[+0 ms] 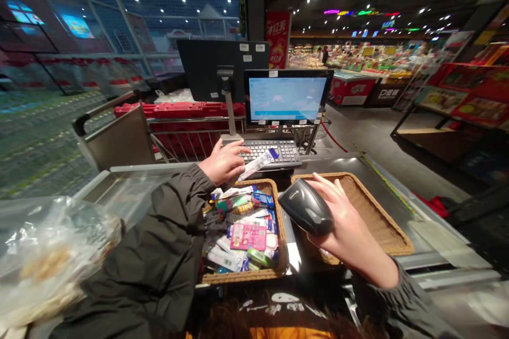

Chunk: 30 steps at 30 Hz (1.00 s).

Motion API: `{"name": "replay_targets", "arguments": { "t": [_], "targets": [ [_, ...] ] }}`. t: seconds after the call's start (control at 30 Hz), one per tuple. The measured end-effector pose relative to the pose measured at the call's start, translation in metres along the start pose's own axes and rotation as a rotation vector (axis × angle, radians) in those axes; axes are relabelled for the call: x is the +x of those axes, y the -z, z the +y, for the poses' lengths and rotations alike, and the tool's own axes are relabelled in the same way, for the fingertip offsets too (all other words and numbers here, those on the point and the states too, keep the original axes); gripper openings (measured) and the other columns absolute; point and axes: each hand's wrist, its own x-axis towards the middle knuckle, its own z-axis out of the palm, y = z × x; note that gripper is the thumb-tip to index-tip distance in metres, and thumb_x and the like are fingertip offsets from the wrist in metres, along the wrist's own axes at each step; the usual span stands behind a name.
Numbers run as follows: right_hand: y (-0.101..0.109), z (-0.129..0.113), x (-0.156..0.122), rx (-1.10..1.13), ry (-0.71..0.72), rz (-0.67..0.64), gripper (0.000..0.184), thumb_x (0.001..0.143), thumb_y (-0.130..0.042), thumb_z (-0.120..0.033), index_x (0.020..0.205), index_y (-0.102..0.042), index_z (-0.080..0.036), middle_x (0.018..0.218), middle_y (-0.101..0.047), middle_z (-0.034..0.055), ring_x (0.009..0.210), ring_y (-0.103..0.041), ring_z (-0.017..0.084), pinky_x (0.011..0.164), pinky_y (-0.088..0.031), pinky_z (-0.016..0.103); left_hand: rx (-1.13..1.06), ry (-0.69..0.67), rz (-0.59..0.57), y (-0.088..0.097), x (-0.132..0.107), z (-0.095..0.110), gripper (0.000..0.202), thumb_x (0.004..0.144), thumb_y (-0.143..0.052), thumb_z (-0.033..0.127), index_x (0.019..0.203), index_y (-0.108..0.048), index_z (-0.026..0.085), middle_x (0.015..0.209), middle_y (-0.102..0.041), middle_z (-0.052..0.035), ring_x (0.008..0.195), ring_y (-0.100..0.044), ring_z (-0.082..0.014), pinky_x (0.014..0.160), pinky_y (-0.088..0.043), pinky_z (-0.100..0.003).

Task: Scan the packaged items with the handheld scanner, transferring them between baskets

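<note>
My left hand (223,161) is closed on a small white and blue packet (258,162), held just in front of the keyboard (274,151). My right hand (342,222) grips a dark grey handheld barcode scanner (306,206) over the near corner of an empty wicker basket (382,222). Between my arms sits a second wicker basket (274,190) filled with several small packaged items, among them a pink card pack (248,237). A lit monitor (287,98) stands behind the keyboard.
A steel checkout counter (397,175) runs to the right. A plastic bag (47,254) with pale contents lies at the lower left. Red shopping baskets (178,111) and a metal trolley frame (115,137) stand behind the counter. Shop shelves (465,95) line the right aisle.
</note>
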Motion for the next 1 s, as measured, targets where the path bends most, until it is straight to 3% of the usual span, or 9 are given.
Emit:
{"name": "replay_targets", "arguments": {
  "t": [0.23,0.47,0.77,0.9,1.0],
  "targets": [
    [-0.007,-0.003,-0.004,0.032,-0.039,-0.029,0.052,0.078,-0.062,-0.028,0.129,-0.057,-0.021,0.14,-0.054,0.0171,0.141,-0.038,0.042,0.11,-0.025,0.076,-0.042,0.048,-0.129,-0.022,-0.023,-0.001,0.028,0.093,-0.048,0.032,0.078,-0.068,0.019,0.139,-0.059,-0.0079,0.144,-0.034,-0.0345,0.111,-0.005,-0.075],
    [-0.016,-0.006,-0.009,0.071,-0.082,-0.099,0.041,0.077,-0.063,-0.031,0.117,-0.063,-0.019,0.138,-0.055,0.0177,0.141,-0.038,0.042,0.111,-0.021,0.077,-0.066,0.032,-0.172,-0.066,-0.057,-0.004,0.025,0.093,-0.05,0.032,0.085,-0.071,0.022,0.136,-0.061,-0.0061,0.143,-0.036,-0.0324,0.113,-0.002,-0.071],
    [-0.025,-0.003,-0.013,0.092,-0.097,-0.139,0.044,0.075,-0.064,-0.031,0.117,-0.063,-0.018,0.136,-0.057,0.0179,0.137,-0.042,0.042,0.109,-0.022,0.078,-0.067,0.012,-0.385,-0.113,-0.102,0.002,0.013,0.088,-0.062,0.032,0.087,-0.074,0.028,0.134,-0.063,-0.0025,0.14,-0.041,-0.032,0.114,-0.012,-0.069],
    [-0.025,0.002,-0.018,0.095,-0.131,-0.137,0.044,0.074,-0.064,-0.028,0.117,-0.062,-0.019,0.136,-0.057,0.0171,0.138,-0.042,0.041,0.11,-0.022,0.077,0.022,0.054,-0.428,-0.119,-0.11,0.007,0.008,0.08,-0.068,0.027,0.077,-0.075,0.028,0.139,-0.06,-0.0013,0.142,-0.037,-0.0333,0.114,-0.011,-0.069],
    [-0.021,0.011,-0.025,0.074,-0.158,-0.096,0.044,0.073,-0.065,-0.028,0.116,-0.063,-0.019,0.135,-0.058,0.0176,0.137,-0.044,0.042,0.109,-0.024,0.077,0.147,0.071,-0.335,-0.111,-0.101,0.016,0.007,0.075,-0.07,0.021,0.078,-0.074,0.025,0.147,-0.052,-0.0062,0.145,-0.032,-0.0354,0.114,-0.012,-0.07]
  ]
}}
